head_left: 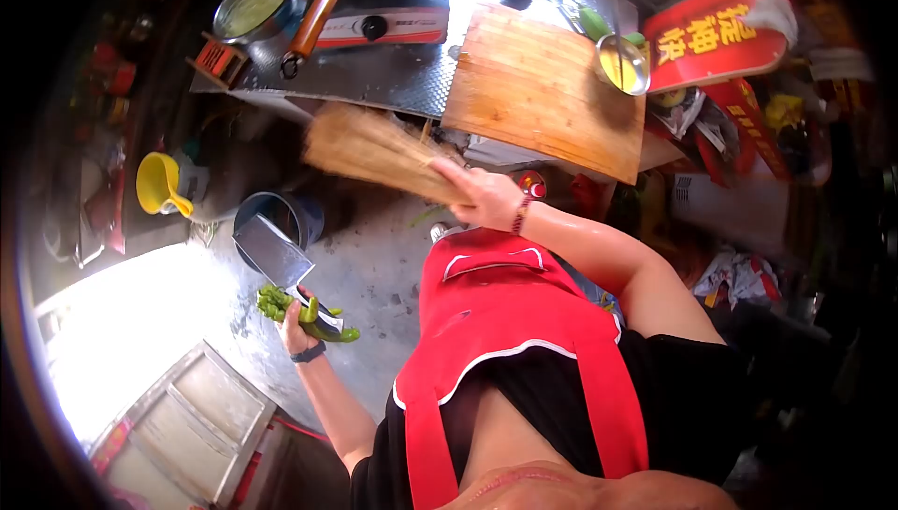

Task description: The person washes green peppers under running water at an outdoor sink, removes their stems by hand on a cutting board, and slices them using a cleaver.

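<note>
My left hand [293, 330] is closed around a bunch of green vegetables [273, 302], among them what look like long green peppers [348, 333]. A cleaver is in the same hand, its broad blade [271, 246] pointing away from me over the floor. My right hand [493, 196] grips the narrow end of a light-brown, flared thing [374, 150] with lengthwise streaks. Motion blurs it, and I cannot tell whether it is a straw broom or a wooden piece. It lies just below the counter edge in view. Beneath the cleaver blade stands a dark bucket [304, 215].
On the counter are a wooden cutting board [533, 80], a metal bowl of yellow liquid [623, 65], a pot [257, 5] and a stove [393, 24] with a pan handle [321, 19] jutting out. A yellow scoop [157, 183] is at left. Red boxes [716, 33] stand right.
</note>
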`<state>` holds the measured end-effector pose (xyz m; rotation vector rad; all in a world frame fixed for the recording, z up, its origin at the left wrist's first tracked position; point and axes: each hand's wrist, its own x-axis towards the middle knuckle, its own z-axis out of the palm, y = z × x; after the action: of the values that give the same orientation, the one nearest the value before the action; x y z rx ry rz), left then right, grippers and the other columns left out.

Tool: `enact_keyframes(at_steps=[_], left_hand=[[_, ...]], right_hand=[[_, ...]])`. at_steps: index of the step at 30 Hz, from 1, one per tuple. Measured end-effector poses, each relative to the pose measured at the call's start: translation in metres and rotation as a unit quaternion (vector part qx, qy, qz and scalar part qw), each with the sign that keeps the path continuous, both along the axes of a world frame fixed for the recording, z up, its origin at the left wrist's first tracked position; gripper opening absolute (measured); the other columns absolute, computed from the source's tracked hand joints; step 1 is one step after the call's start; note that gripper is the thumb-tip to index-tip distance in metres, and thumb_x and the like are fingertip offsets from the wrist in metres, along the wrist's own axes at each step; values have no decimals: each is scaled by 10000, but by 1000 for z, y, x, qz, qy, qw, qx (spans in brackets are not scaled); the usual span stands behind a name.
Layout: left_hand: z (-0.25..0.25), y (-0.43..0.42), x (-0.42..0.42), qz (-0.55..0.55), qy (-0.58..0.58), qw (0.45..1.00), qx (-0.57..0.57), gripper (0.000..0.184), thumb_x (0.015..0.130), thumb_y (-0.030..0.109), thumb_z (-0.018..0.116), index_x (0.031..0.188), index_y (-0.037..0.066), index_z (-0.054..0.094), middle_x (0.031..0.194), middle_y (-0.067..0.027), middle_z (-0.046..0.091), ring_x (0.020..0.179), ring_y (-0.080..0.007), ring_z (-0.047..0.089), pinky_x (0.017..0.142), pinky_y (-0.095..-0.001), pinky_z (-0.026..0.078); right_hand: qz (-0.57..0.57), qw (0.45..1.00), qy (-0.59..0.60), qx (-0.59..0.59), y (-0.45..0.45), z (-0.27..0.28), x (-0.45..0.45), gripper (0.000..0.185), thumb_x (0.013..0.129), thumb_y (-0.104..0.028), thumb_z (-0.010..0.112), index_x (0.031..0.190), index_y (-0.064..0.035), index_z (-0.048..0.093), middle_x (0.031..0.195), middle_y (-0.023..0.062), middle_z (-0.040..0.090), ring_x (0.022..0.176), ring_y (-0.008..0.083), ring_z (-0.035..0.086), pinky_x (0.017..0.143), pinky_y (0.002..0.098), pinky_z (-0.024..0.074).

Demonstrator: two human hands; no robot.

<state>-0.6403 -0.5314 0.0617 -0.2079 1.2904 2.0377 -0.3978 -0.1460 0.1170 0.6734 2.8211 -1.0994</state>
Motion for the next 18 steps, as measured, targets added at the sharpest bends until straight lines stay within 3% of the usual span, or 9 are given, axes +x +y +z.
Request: enact_keyframes(at_steps=[1, 3, 5, 8, 11, 13, 15, 17, 18], left_hand=[[6, 8, 2, -23, -3, 1000, 10, 400, 785, -21, 619, 1156, 7, 473, 1008, -165, 583, 888, -268, 606, 759, -366, 556], [9, 16, 4, -58, -13, 998, 23, 379, 793, 4, 626, 1145, -3, 485, 1015, -153, 585, 885, -257, 605, 753, -354, 553], [18, 12, 3, -77, -32, 996, 43, 376, 794, 10, 629, 1142, -6, 490, 1018, -149, 584, 884, -251, 604, 753, -348, 552], [23, 23, 3, -123, -53, 990, 34, 393, 788, 14, 639, 1151, 11, 490, 1040, -151, 576, 888, -256, 605, 734, -364, 556], [30, 50, 9, -174, -66, 982, 37, 424, 782, 2, 637, 1173, 26, 474, 1061, -161, 569, 889, -260, 607, 718, -377, 562], [61, 68, 20, -208, -42, 977, 31, 427, 782, -4, 632, 1176, 28, 471, 1073, -166, 564, 892, -260, 608, 710, -374, 563], [75, 88, 25, -243, -23, 970, 20, 418, 766, 18, 651, 1152, -20, 493, 1001, -169, 592, 840, -251, 623, 698, -350, 558], [89, 107, 27, -300, -9, 954, 16, 428, 754, 39, 670, 1138, -49, 504, 952, -166, 608, 809, -246, 630, 695, -339, 556], [98, 120, 32, -308, 7, 951, 15, 466, 738, 68, 692, 1139, -78, 506, 897, -160, 618, 777, -240, 635, 699, -327, 554]], right_hand=[[-61, 997, 49, 1, 9, 0, 24, 800, 768, -174, 639, 1464, -176, 245, 1036, 229, 610, 917, 377, 614, 808, 415, 506], [-206, 977, -18, -45, 33, 19, 59, 782, 777, -142, 653, 1451, -99, 259, 1165, 236, 589, 1035, 325, 612, 872, 368, 489], [-326, 945, 17, -23, 53, 17, 88, 769, 790, -152, 662, 1445, -73, 268, 1149, 220, 611, 1028, 265, 625, 880, 330, 483], [-427, 904, 34, 1, 107, -31, 115, 824, 771, -260, 670, 1468, -172, 238, 909, 245, 658, 781, 339, 657, 701, 409, 521], [-355, 930, -75, -56, 76, -11, 71, 792, 783, -133, 671, 1463, -211, 273, 876, 170, 661, 752, 215, 638, 682, 343, 516], [-195, 979, -59, -22, 36, -18, 49, 785, 740, -226, 678, 1436, -238, 316, 793, 227, 625, 725, 334, 639, 665, 437, 503], [-63, 993, -88, -50, 16, -2, 30, 814, 725, -250, 673, 1441, -255, 287, 804, 225, 630, 757, 388, 624, 688, 474, 495], [-60, 996, -68, 9, 9, 11, 36, 871, 712, -236, 678, 1458, -267, 228, 800, 217, 633, 769, 396, 622, 683, 467, 496], [-75, 993, -91, 4, 17, 27, 46, 883, 729, -251, 677, 1466, -191, 195, 882, 204, 646, 813, 354, 642, 688, 458, 511]])
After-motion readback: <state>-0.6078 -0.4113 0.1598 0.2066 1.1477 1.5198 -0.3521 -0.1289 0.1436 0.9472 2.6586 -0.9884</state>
